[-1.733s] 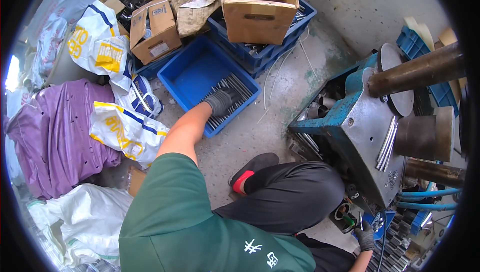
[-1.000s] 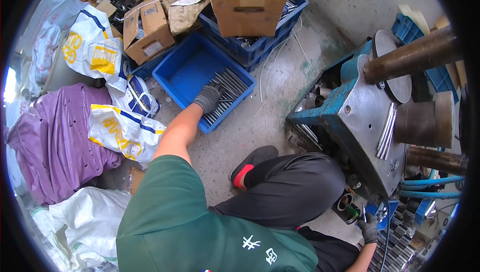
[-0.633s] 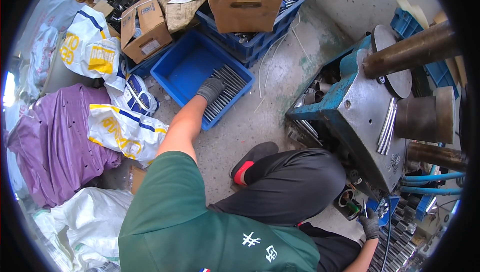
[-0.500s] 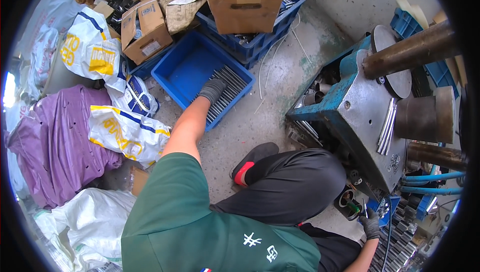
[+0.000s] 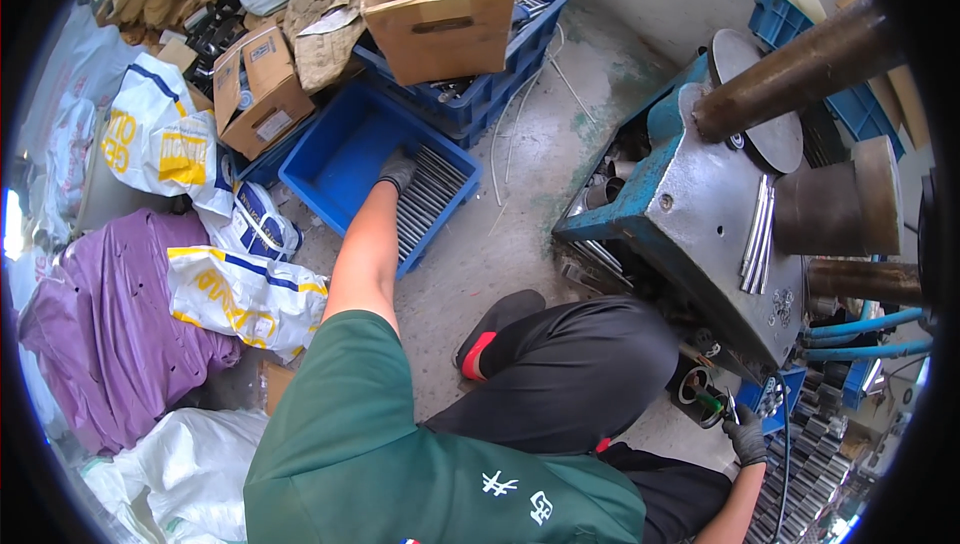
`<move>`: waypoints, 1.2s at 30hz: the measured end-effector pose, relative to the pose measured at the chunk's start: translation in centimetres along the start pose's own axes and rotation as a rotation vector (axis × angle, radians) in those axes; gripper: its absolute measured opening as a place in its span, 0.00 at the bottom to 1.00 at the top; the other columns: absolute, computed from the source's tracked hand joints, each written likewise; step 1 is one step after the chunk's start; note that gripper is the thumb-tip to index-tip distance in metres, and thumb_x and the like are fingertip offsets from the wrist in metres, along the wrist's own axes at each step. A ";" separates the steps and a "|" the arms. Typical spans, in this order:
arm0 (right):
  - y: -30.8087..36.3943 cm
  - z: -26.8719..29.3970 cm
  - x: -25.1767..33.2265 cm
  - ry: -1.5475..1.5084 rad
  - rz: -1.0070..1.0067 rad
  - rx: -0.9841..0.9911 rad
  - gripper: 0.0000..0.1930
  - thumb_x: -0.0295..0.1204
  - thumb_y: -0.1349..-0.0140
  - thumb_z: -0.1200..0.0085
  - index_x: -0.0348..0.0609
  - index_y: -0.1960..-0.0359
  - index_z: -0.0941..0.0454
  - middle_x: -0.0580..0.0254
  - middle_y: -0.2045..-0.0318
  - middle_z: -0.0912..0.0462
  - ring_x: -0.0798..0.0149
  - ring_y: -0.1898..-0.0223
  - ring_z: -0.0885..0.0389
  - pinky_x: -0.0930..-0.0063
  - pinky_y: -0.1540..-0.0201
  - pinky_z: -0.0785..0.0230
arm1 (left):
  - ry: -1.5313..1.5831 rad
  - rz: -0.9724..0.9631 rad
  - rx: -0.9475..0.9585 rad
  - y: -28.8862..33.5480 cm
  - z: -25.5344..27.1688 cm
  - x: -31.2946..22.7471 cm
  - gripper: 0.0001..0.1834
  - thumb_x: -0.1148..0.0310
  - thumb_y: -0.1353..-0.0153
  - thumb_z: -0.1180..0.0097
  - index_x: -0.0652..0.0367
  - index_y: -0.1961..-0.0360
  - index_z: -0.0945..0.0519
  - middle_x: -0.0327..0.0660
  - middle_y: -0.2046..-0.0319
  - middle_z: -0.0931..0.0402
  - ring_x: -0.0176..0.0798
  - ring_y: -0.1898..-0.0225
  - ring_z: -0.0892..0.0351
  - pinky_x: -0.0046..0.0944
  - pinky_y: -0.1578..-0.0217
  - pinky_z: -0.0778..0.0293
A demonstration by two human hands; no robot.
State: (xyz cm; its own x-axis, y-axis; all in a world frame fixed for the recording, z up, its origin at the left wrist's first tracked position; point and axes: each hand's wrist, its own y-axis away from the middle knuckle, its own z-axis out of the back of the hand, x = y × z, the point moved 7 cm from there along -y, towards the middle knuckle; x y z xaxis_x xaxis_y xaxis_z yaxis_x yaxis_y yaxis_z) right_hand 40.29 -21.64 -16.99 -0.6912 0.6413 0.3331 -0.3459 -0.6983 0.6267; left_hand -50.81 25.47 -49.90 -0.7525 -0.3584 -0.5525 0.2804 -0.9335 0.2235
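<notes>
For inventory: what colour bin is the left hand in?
The bin is blue, seen in the head view.

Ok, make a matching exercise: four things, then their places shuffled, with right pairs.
Things:
1. Left hand in grey glove
2. Open brown cardboard box
3. Crumpled purple sheet
4. Fanned bunch of thin silver rods

Places:
A. On the grey metal machine top
B. Left of the lower white-and-yellow plastic bag
C. Inside the blue plastic bin
D. On stacked blue plastic crates

Pairs: 1-C; 2-D; 3-B; 4-A
</notes>
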 end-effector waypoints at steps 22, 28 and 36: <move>7.7 2.8 14.4 0.140 0.267 -0.207 0.28 0.32 0.46 0.36 0.38 0.41 0.19 0.40 0.51 0.14 0.45 0.50 0.13 0.59 0.46 0.22 | 0.234 -0.193 -0.265 11.6 7.2 -11.0 0.15 0.66 0.36 0.34 0.67 0.54 0.17 0.54 0.58 0.16 0.55 0.56 0.17 0.46 0.47 0.24; 11.7 7.3 23.4 0.071 0.526 -0.447 0.23 0.24 0.48 0.38 0.39 0.47 0.23 0.43 0.53 0.19 0.43 0.50 0.17 0.55 0.46 0.24 | 0.792 -0.650 -0.171 22.6 17.9 -33.0 0.11 0.69 0.29 0.40 0.64 0.51 0.17 0.42 0.54 0.18 0.36 0.53 0.20 0.37 0.46 0.25; 9.3 7.9 26.1 0.142 0.879 -0.785 0.16 0.20 0.52 0.43 0.37 0.58 0.20 0.44 0.62 0.18 0.41 0.57 0.18 0.54 0.51 0.24 | 0.721 -0.761 0.561 32.0 11.8 -60.2 0.16 0.64 0.31 0.38 0.61 0.46 0.18 0.37 0.60 0.18 0.32 0.58 0.20 0.35 0.57 0.22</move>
State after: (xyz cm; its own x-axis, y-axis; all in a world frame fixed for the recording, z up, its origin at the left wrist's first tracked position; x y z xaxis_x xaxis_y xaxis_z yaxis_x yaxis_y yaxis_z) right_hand 24.02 -8.85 3.11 -0.9329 -0.1623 0.3214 0.0226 -0.9173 -0.3976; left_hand -3.55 17.30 -0.06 -0.0533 0.1938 -0.9796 -0.5285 -0.8378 -0.1370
